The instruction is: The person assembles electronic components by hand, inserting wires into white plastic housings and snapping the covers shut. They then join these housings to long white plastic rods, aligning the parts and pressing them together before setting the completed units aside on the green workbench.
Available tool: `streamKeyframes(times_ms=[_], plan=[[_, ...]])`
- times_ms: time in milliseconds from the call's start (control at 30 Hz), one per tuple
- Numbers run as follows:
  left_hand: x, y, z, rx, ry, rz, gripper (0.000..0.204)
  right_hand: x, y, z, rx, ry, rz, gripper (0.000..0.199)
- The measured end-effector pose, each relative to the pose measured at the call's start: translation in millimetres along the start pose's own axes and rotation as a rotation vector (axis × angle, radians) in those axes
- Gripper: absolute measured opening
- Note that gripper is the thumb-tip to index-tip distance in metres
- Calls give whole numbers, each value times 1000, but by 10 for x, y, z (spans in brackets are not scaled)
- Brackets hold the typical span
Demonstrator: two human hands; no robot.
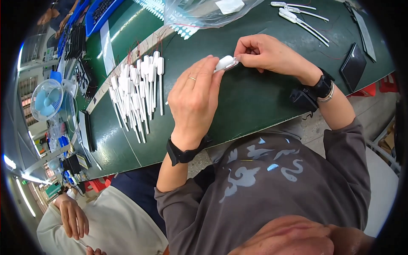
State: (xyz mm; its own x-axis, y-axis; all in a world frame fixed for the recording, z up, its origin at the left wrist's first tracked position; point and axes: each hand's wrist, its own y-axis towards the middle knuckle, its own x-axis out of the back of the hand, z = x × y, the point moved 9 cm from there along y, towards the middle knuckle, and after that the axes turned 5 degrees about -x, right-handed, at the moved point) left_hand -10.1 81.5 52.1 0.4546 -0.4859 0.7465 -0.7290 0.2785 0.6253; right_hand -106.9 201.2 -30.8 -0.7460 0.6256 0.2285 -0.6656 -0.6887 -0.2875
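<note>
Over the green table, my left hand (193, 93) is closed around a white paddle-shaped plastic piece (225, 63). Its rounded wide end sticks out past my fingertips toward the right, and my palm hides most of its narrow stem. At that wide end the thumb and forefinger of my right hand (272, 55) pinch thin wires, reddish where they show; the exact grip is too small to make out. To the left of my left hand lies a dense pile of similar white pieces (151, 72), wide ends away from me, with fine red wires at their tips.
Several more white pieces (293, 19) lie at the far right. A clear plastic bag (199, 12) sits at the back. A black flat object (353, 67) rests near the right edge. A blue bin (91, 21) and fan (47, 98) are left. A co-worker's hand (72, 216) shows lower left.
</note>
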Motion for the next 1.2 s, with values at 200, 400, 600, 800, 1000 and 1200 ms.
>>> streamKeyframes(times_ms=[200, 400, 600, 800, 1000, 1200], plan=[[-131, 10, 50, 98, -75, 64, 23, -5, -18, -7, -33, 49, 25, 19], [-198, -20, 72, 111, -93, 73, 23, -42, 0, -54, -78, 151, 57, 18], [-223, -43, 145, 138, -102, 78, 25, -57, -8, -54, -95, 240, 68, 20], [-243, -76, 191, 146, -134, 95, 26, -95, -16, -59, -111, 336, 104, 20], [-249, -108, 230, 201, -199, 101, 25, -117, -15, -56, -127, 377, 118, 20], [-259, -106, 216, 220, -202, 142, 26, -142, -13, -78, -134, 380, 141, 20]])
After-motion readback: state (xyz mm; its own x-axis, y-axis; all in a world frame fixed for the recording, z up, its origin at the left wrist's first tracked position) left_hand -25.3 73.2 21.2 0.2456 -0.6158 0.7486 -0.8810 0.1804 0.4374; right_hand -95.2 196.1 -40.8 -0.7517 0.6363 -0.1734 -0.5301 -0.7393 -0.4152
